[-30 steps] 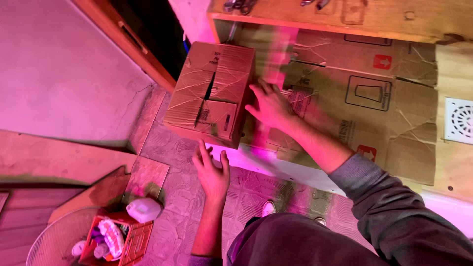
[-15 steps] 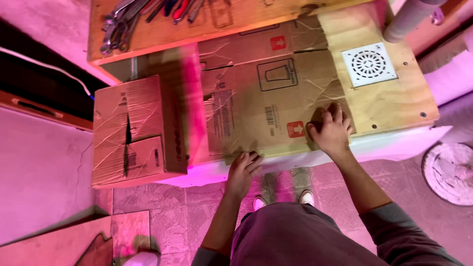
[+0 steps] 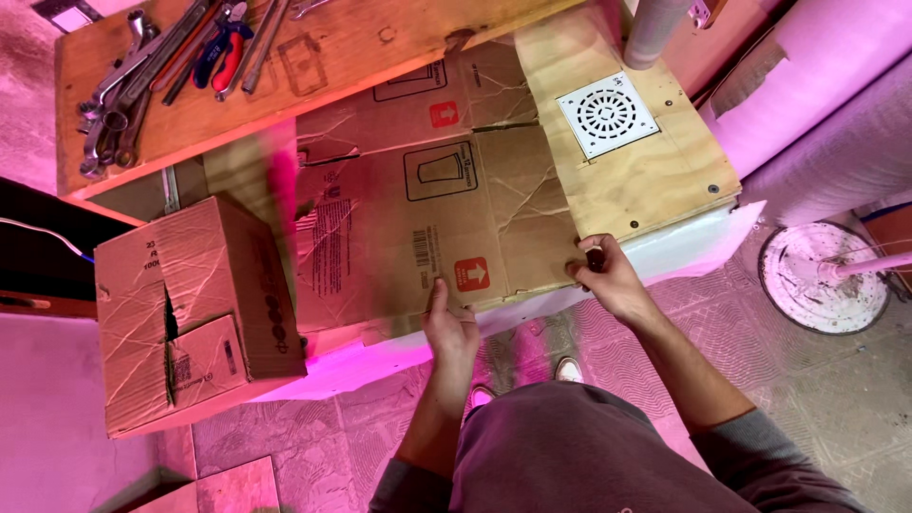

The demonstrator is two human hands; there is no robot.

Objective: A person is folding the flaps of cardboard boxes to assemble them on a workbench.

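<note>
The left hand (image 3: 448, 321) and the right hand (image 3: 602, 274) both grip the near edge of a flattened cardboard sheet (image 3: 418, 223) lying on a white bench (image 3: 684, 249). A plywood panel (image 3: 627, 157) with a round white grille (image 3: 606, 114) lies just right of the sheet. A closed cardboard box (image 3: 185, 309) sits at the left. Wrenches (image 3: 128, 81) and pliers (image 3: 226, 49) rest on a wooden board (image 3: 313, 66) behind. A round white base (image 3: 822, 275) stands on the tiled floor (image 3: 855, 399).
</note>
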